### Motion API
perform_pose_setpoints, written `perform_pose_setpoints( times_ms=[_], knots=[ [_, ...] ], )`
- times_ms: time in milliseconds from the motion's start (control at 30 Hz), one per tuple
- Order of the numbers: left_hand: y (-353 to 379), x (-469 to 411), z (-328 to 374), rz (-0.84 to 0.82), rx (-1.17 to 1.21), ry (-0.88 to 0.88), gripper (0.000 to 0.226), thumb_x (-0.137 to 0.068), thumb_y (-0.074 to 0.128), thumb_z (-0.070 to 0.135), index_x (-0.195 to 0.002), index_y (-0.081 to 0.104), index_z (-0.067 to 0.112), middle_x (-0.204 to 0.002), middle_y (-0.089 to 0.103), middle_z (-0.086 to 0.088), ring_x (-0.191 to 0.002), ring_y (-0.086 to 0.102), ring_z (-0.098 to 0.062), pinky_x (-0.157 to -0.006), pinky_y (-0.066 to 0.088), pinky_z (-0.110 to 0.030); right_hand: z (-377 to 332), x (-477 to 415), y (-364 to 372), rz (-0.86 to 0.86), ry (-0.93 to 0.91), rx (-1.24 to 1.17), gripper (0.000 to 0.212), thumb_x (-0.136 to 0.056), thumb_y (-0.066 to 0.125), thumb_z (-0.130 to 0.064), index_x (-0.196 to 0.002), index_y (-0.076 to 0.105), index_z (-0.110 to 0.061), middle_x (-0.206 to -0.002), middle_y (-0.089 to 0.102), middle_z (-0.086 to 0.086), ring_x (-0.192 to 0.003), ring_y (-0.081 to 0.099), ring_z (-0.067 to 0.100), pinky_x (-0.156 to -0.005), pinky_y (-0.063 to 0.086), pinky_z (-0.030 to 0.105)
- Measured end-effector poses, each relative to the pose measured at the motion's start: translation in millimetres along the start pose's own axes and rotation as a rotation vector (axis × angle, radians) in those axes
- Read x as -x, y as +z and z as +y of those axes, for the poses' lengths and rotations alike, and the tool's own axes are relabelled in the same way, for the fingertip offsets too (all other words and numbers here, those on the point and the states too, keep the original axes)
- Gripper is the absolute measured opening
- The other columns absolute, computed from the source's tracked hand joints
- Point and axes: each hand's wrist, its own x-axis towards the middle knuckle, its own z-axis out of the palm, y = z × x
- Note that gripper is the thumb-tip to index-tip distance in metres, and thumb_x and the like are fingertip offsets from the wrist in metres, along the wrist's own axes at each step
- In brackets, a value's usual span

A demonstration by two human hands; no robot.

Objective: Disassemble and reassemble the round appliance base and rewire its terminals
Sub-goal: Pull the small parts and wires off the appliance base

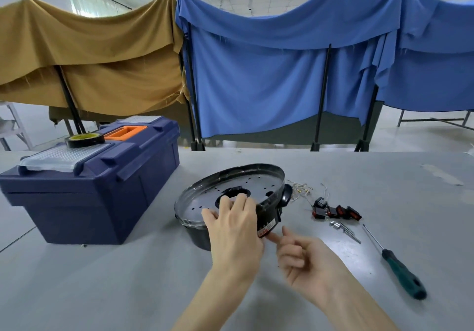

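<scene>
Grey table (102,279), round base (256,184) tilted, perforated face up-left

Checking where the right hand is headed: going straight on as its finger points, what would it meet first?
The right hand points a finger up-left at the red label on the side of the round appliance base; it would meet that label first, and may already touch it; depth is unclear.

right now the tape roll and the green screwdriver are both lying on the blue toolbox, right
Not both. The head view shows the green screwdriver lying on the table, to the right of the round base, not on the blue toolbox. The tape roll does lie on the toolbox.
</scene>
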Motion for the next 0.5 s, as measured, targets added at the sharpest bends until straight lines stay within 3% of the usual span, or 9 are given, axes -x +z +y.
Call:
perform_pose_setpoints(
  times_ms=[100,167,233,333,400,500],
  knots=[
    [8,12,0,0.022,-0.031,0.086,0.049,-0.024,0.077,-0.004,-0.060,0.054,0.017,-0.064,0.053,0.004,-0.058,0.049,-0.024,-0.054,0.040,-0.038,-1,5,-7,-0.038,0.065,-0.048,0.009,-0.087,0.048,-0.003,-0.079,0.050,-0.006,-0.041,0.034,-0.001,-0.020,0.027,0.007,-0.021,0.015,0.014],
    [12,19,1,0.009,-0.032,0.128,0.048,-0.022,0.072,-0.006,-0.060,0.055,0.017,-0.062,0.051,0.003,-0.056,0.048,-0.024,-0.052,0.041,-0.037,1,7,-13,-0.030,0.091,-0.032,0.032,-0.091,0.048,-0.008,-0.059,0.044,-0.010,-0.038,0.031,-0.001,-0.019,0.025,0.008,-0.021,0.013,0.015],
    [12,25,3,-0.038,-0.019,0.153,0.047,-0.020,0.072,-0.007,-0.058,0.056,0.017,-0.061,0.051,0.004,-0.055,0.049,-0.023,-0.050,0.041,-0.037,3,7,-17,-0.003,0.093,-0.024,0.043,-0.096,0.044,-0.010,-0.053,0.041,-0.012,-0.036,0.028,-0.001,-0.018,0.024,0.009,-0.020,0.014,0.016],
    [11,28,3,-0.105,-0.006,0.178,0.049,-0.019,0.076,-0.004,-0.059,0.060,0.019,-0.064,0.054,0.006,-0.057,0.051,-0.020,-0.050,0.040,-0.034,4,4,-19,0.013,0.071,-0.037,0.039,-0.094,0.044,-0.007,-0.056,0.041,-0.012,-0.039,0.030,0.000,-0.019,0.025,0.009,-0.019,0.014,0.015],
    [5,24,1,-0.176,0.000,0.181,0.044,-0.038,0.077,-0.002,-0.075,0.061,0.018,-0.079,0.051,0.007,-0.072,0.046,-0.019,-0.060,0.036,-0.034,5,2,-16,0.017,0.052,-0.051,0.027,-0.084,0.048,-0.005,-0.058,0.043,-0.011,-0.043,0.033,0.001,-0.020,0.027,0.009,-0.020,0.015,0.015],
    [-1,9,-12,-0.386,0.042,0.260,0.040,-0.076,0.055,-0.002,-0.110,0.058,0.020,-0.101,0.038,0.007,-0.091,0.032,-0.018,-0.073,0.025,-0.032,6,0,-14,0.020,0.033,-0.072,0.010,-0.076,0.050,-0.004,-0.068,0.046,-0.009,-0.049,0.038,0.003,-0.022,0.030,0.010,-0.021,0.018,0.015]
  ],
)
